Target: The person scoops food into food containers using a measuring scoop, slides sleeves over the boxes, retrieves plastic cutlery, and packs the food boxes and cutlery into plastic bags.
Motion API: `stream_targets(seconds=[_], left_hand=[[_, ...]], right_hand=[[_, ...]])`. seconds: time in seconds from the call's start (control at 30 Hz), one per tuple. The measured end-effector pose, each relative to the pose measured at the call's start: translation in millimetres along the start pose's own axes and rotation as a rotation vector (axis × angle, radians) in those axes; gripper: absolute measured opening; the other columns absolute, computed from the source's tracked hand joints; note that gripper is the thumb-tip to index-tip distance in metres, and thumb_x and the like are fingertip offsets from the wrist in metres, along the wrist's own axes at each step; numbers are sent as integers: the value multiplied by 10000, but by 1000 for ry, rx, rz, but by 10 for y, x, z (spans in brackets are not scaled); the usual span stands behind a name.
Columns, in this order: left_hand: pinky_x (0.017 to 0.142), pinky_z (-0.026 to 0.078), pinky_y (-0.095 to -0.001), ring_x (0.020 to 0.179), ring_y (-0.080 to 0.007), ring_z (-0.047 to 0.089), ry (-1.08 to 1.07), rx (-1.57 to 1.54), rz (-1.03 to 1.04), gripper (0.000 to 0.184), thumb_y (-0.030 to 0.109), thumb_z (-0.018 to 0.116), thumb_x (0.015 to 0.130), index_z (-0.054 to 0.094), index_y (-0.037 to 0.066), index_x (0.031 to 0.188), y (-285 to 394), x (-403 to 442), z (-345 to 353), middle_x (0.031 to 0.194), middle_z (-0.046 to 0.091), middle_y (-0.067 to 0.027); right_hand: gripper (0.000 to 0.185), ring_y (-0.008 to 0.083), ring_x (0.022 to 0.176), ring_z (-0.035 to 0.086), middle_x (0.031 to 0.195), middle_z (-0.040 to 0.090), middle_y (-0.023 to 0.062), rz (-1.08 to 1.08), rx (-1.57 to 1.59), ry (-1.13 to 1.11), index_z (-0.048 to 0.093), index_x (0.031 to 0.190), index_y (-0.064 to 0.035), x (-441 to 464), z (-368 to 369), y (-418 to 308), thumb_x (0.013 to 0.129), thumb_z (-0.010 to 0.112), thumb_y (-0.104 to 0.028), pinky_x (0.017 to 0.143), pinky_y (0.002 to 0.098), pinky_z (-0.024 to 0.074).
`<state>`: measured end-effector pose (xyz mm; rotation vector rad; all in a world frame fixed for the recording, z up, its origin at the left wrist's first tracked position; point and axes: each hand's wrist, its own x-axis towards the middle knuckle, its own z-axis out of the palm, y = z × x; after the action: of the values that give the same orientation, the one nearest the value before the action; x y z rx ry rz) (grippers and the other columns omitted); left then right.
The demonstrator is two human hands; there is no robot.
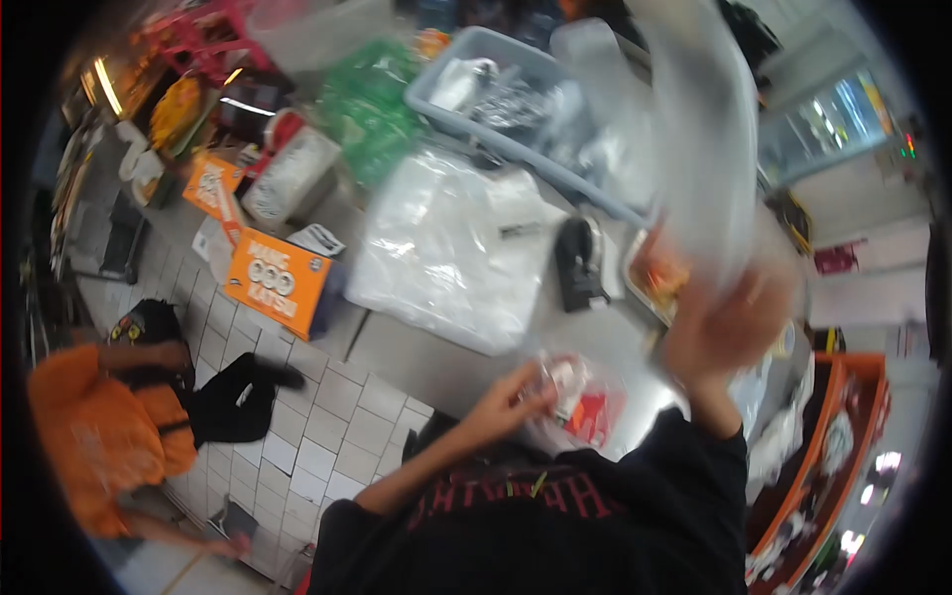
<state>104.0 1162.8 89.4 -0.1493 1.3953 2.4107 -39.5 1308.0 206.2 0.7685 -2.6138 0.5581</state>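
My left hand (pixel 514 402) is closed on a clear plastic bag (pixel 598 402) with red and white contents, low over the front edge of the metal table (pixel 397 367). Raised at the right, my right hand (pixel 729 322) is smeared by motion and overlaps the lower end of a long, translucent plastic item (pixel 702 129); its fingers cannot be made out. Behind the right hand, a container of orange-red food (pixel 656 273) is partly hidden. A stack of clear plastic bags (pixel 451 253) lies left of a black device (pixel 582 263).
A blue-grey bin (pixel 516 139) holds plastic packets, beside a green bag (pixel 369 109). Orange boxes (pixel 276 283) stand near the left table edge. A person in orange (pixel 104 426) is at the lower left. Orange shelving (pixel 843 446) stands at the right.
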Motion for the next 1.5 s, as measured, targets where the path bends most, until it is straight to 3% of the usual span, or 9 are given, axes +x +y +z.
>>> stream_targets(seconds=[0.1, 0.17, 0.53, 0.67, 0.77, 1.03, 1.23, 1.3, 1.5], left_hand=[[650, 421, -235, 710, -97, 499, 64, 215, 166, 347, 157, 490, 876, 469, 48, 1205, 14, 100, 181, 872, 538, -49], [617, 399, -287, 678, -199, 490, 182, 558, 322, 231, 148, 552, 810, 569, 68, 1025, -43, 69, 251, 752, 520, -71], [667, 380, -305, 755, -166, 504, -103, 1466, 938, 204, 283, 649, 717, 590, 131, 839, 361, -370, 841, 694, 513, 36], [698, 387, -327, 837, -164, 538, 536, 1031, 1188, 336, 399, 504, 804, 610, 88, 873, -204, -788, -32, 820, 571, -30], [874, 376, -314, 1075, -244, 450, 594, 426, -46, 402, 253, 392, 878, 426, 32, 1213, -905, -53, -225, 1193, 445, -151], [948, 332, -300, 1118, -211, 428, -163, 68, -156, 468, 243, 425, 877, 340, 53, 1297, -1911, -19, 133, 1233, 433, -142], [833, 415, -387, 970, -332, 528, -19, 1351, -403, 383, 281, 564, 815, 514, -15, 1052, -1297, -83, -48, 1006, 546, -219], [970, 318, -391, 1170, -360, 388, -51, 1437, -65, 717, 345, 634, 760, 312, -18, 1288, -655, -429, -94, 1249, 395, -249], [890, 370, -384, 1099, -309, 446, 323, 960, 368, 434, 196, 678, 728, 528, 7, 1089, 67, -246, 645, 1123, 506, -190]], right_hand=[[306, 279, 890, 532, 923, 555, 164, -360, 321, -729, 511, 1055, -31, -1049, 107, 54, 760, 529, -109, 730, 323, 436], [156, 325, 782, 593, 797, 597, 194, 114, 22, -1464, 595, 868, 2, -1825, 179, 559, 768, 551, -110, 681, 398, 475], [505, 337, 1149, 396, 1293, 345, 207, 41, -3, -750, 324, 1291, -124, -2375, 1131, 537, 831, 448, -292, 911, 497, 310], [714, 397, 1180, 343, 1306, 321, 240, 90, -169, -886, 192, 1382, -219, -1896, 760, 285, 788, 472, -498, 936, 536, 261], [821, 403, 1162, 352, 1255, 346, 245, 131, -12, -1007, 174, 1384, -245, -1992, 726, 410, 714, 580, -491, 924, 544, 265], [1114, 420, 1115, 382, 1205, 356, 242, 276, 10, -642, 143, 1387, -221, -1871, 305, 373, 498, 799, -359, 871, 573, 303], [1125, 429, 1188, 320, 1290, 295, 279, 264, -152, -797, 124, 1391, -155, -1936, 974, 510, 517, 777, -431, 942, 586, 250], [1054, 475, 1190, 295, 1300, 294, 301, 94, -122, -669, 164, 1386, -174, -1863, 733, 477, 562, 706, -547, 990, 571, 196], [548, 364, 944, 543, 1267, 345, 190, -73, 309, -963, 356, 1267, -119, -1860, -229, 818, 783, 600, -202, 773, 437, 468]])
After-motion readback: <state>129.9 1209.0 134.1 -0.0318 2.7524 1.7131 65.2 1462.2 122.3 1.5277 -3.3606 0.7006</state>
